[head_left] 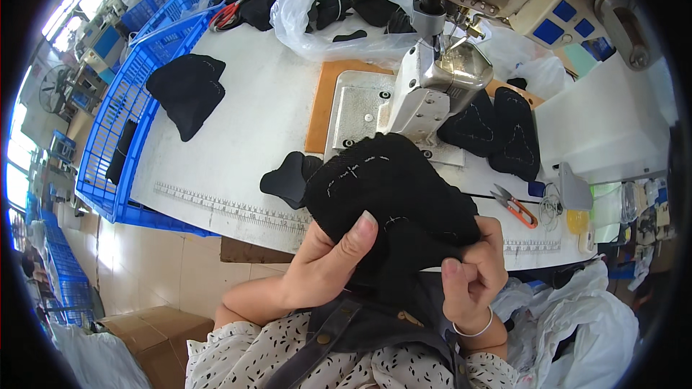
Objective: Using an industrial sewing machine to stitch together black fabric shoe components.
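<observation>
A black fabric piece (393, 191) with white chalk-like stitch marks is stretched between my two hands, in front of the sewing machine. My left hand (335, 252) grips its left lower edge, thumb on top and the fingers hidden beneath. On the right edge, my right hand (472, 274) pinches the cloth, with the fingers curled. The metal arm of the sewing machine (450, 72) rises just beyond the fabric. A smaller black piece (288, 179) lies at the left side of the held one, partly overlapped by it.
Marked black pieces (515, 133) lie right of the machine, near orange-handled scissors (517, 209). Another black piece (189, 94) rests at left beside a blue basket (101, 166). A plastic bag (288, 11) of black pieces stands behind. A ruler strip (231, 207) runs along the front edge.
</observation>
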Demonstrator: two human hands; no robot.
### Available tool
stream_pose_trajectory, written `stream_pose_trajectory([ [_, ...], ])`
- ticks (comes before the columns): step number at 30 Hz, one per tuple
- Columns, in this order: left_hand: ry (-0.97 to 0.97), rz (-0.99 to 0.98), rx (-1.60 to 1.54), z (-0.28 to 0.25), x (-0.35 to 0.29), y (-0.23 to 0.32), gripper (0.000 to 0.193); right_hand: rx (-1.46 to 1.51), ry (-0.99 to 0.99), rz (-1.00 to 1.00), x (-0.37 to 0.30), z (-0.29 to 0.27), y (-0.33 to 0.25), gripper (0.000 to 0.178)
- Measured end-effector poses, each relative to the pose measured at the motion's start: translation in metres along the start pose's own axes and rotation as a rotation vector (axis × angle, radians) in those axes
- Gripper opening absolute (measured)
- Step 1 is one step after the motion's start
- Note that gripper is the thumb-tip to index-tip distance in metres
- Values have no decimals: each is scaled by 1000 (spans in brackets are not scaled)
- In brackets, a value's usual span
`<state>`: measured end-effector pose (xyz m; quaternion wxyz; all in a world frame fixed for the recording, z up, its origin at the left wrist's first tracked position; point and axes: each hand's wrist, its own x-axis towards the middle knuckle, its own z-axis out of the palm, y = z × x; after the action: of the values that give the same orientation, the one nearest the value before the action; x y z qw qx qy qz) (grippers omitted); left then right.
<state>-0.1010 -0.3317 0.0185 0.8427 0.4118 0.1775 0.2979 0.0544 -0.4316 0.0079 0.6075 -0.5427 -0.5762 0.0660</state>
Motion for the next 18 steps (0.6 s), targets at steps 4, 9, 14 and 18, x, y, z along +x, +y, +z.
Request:
stream_pose_trajectory([
  [4,-92,102,37,5,-2,-5,33,-95,-19,78,-12,-4,2,11],
  [9,-12,271,279,11,2,-8,23,0,-17,113,-8,-5,-4,12],
  [14,-1,340,311,12,2,-8,17,21,-66,129,-12,-12,-2,14],
  [18,6,337,312,14,1,-7,16,62,-77,129,-13,-13,-2,14],
])
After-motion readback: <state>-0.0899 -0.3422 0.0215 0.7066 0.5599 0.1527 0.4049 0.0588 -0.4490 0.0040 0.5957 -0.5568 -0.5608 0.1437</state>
